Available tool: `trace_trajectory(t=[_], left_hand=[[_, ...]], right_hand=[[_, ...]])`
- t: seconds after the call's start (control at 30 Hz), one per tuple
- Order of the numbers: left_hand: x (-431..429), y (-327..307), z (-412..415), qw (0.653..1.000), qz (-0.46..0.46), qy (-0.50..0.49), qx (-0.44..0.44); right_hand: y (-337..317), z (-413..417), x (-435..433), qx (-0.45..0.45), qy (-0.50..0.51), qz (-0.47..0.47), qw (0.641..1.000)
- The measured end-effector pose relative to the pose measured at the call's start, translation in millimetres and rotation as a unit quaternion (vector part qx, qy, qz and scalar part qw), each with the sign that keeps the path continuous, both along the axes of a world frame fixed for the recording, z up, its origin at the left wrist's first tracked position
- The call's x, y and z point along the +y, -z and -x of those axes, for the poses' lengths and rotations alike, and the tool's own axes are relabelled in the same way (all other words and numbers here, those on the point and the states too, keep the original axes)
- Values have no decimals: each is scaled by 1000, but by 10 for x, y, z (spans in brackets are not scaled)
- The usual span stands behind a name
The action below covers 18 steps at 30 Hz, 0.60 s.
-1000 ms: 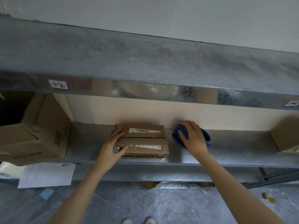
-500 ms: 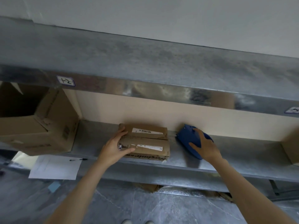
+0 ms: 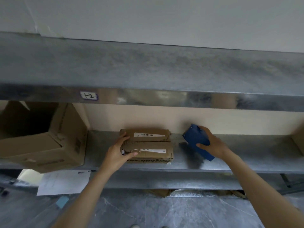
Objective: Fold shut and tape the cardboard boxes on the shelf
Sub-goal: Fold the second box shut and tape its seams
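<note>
Head view: left fingers [image 3: 123,137] clasp one end of the small box [image 3: 148,145]; right fingers [image 3: 204,129] grip a blue dispenser [image 3: 195,142] alongside.

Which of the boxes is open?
The big box at the left end of the shelf: its mouth gapes dark. The small box the left hand holds has its flaps folded flat. The box at the right edge is mostly cut off.

Cut off, blurred, covered

The big open box [image 3: 49,145] runs off the left edge, and a second box [image 3: 298,140] shows only a sliver at the right edge. The blue tool [image 3: 195,140] is smeared by blur, its right side under the right grip [image 3: 212,143]. The left grip [image 3: 118,152] covers the left end of the small box [image 3: 148,145], whose label print is too small to read.
</note>
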<state>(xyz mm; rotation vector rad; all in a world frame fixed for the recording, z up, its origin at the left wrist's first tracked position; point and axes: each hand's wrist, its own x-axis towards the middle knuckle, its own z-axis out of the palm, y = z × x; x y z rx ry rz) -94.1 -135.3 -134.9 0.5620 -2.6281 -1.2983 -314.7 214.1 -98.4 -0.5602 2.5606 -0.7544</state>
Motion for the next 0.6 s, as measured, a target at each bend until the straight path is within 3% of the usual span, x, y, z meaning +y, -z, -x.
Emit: trace_trajectory(t=[0.27, 0.47, 0.6], left_hand=[[-213, 14, -99, 999, -22, 24, 8], [-270, 3, -187, 998, -42, 42, 23], [-282, 12, -239, 998, -40, 38, 26]], right_hand=[[-403, -617, -789, 41, -21, 83, 996], [-449, -1020, -1387, 55, -80, 59, 994], [-385, -1090, -1592, 83, -117, -23, 989]])
